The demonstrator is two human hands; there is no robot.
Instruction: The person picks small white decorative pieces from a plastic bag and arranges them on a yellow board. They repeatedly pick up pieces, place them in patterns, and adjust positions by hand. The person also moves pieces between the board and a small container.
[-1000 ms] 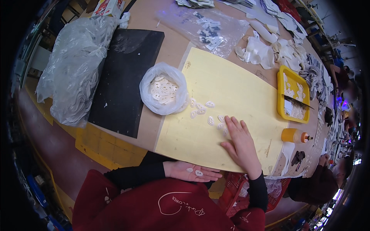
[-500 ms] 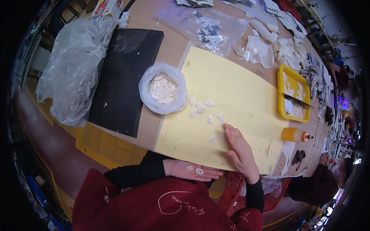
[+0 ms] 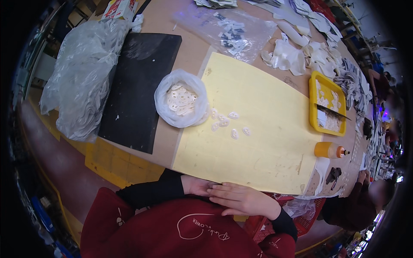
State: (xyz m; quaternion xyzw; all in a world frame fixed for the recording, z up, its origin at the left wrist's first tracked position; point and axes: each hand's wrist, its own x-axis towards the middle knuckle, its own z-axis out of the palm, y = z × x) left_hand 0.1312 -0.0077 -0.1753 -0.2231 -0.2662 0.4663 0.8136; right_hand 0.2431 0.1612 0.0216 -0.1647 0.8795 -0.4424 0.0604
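Just off the near edge of the tabletop, the right hand lies over the left hand, fingers close together, so I can't tell if either grip is pinching anything, and white pieces sit in from that edge, near a plastic bag.

Bright centre; dark, warped edges, perhaps slightly blurred.

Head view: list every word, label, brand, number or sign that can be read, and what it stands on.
Dark red top: white lettering on front, wording withheld.
Red-and-white box: printing, wording withheld.
Small pieces in clear bag: any print too small to read.
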